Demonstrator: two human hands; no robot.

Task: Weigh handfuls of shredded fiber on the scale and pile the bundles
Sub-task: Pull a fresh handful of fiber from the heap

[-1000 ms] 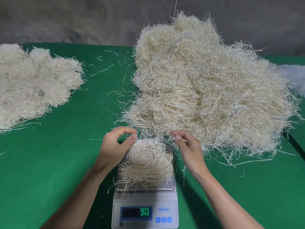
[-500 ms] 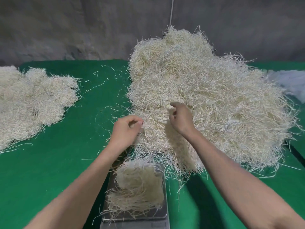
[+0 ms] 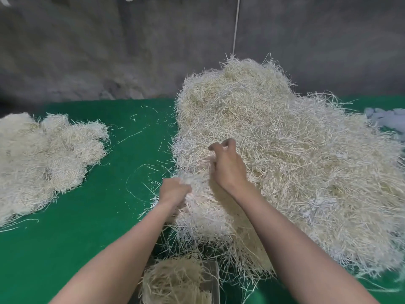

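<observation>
1. Your left hand [image 3: 175, 191] is closed into a fist at the near left edge of the heap. It grips a tuft of pale fiber strands [image 3: 189, 179], which pokes out above your knuckles.
2. Your right hand [image 3: 228, 166] lies further up, on the slope of the same heap and just beyond the left hand. Its fingers [image 3: 229, 143] are curled like a claw into the fiber. The hand is blurred, so you cannot tell whether they have closed on any strands.
3. Both hands work in the large heap of pale straw-coloured shredded fiber [image 3: 295, 150]. It fills the middle and right of the table and rises to a peak at the back.
4. Between your forearms, at the bottom edge of the view, sits the silver metal-topped scale [image 3: 212, 281], cut off by the frame. A small round bundle of shredded fiber [image 3: 175, 281] rests on its platter, and the near fringe of the heap hangs just over the platter's far side.
5. Far to your left, well apart from the heap, lies the low pile of rounded pale fiber bundles [image 3: 43, 161], packed against one another.
6. Everything rests on the green felt-like table cover [image 3: 87, 227]. Loose single strands [image 3: 129, 137] are scattered on it between the pile and the heap.
7. At the right edge, behind the heap, some bluish-white crumpled material [image 3: 385, 117] shows.
8. Behind the table stands a rough grey wall [image 3: 109, 51], and a thin white cord [image 3: 236, 25] hangs down it above the heap's peak.
</observation>
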